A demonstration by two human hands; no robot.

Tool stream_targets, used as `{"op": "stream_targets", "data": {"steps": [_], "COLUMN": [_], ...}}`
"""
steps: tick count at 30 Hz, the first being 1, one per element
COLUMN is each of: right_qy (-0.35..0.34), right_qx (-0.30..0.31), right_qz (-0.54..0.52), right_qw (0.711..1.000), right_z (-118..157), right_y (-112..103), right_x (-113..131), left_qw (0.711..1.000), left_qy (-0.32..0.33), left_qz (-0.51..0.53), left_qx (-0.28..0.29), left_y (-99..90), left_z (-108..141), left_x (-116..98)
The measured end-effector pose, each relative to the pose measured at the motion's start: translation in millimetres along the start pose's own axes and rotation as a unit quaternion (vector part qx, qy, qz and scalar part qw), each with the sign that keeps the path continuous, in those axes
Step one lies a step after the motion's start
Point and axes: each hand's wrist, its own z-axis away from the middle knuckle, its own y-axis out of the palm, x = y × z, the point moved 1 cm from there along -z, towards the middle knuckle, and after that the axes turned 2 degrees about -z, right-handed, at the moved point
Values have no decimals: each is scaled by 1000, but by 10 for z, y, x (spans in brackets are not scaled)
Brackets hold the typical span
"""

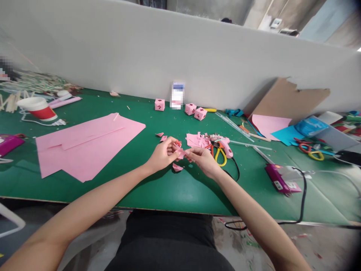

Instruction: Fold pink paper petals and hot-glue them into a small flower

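Between my two hands, above the green table, is a small folded piece of pink paper (180,153). My left hand (166,151) pinches it from the left, with something red at its fingertips that I cannot make out. From the right, the fingertips of my right hand (201,158) are closed on the paper's edge. Just below lies a loose pink paper scrap (177,168), and two more sit up and to the left. Close beyond my right hand are a pile of cut pink paper pieces (196,140), yellow-handled scissors (220,157) and a pink glue gun (226,146).
Pink paper sheets (93,150) cover the table's left part. Pink paper cubes (160,105) stand along the grey partition (126,56). A paper cup (39,109) is far left. At right are a purple power strip (282,179) with a black cord, cardboard (287,98) and red-yellow scissors (310,150).
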Motion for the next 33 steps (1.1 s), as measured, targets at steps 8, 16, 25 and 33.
{"op": "stream_targets", "data": {"steps": [8,16,25,33], "right_qy": [11,-17,-31,-57], "right_qx": [11,16,-8,-36], "right_qz": [17,94,119,149], "right_qw": [1000,995,992,987], "right_z": [-8,14,29,2], "right_y": [-9,12,74,117], "right_x": [-32,9,33,-26], "left_qw": [1000,1000,1000,1000], "left_qy": [-5,-5,-7,1], "left_qz": [5,2,-3,-7], "left_qx": [13,25,11,2], "left_y": [3,14,32,45], "left_z": [3,21,12,13], "left_x": [10,19,43,82]}}
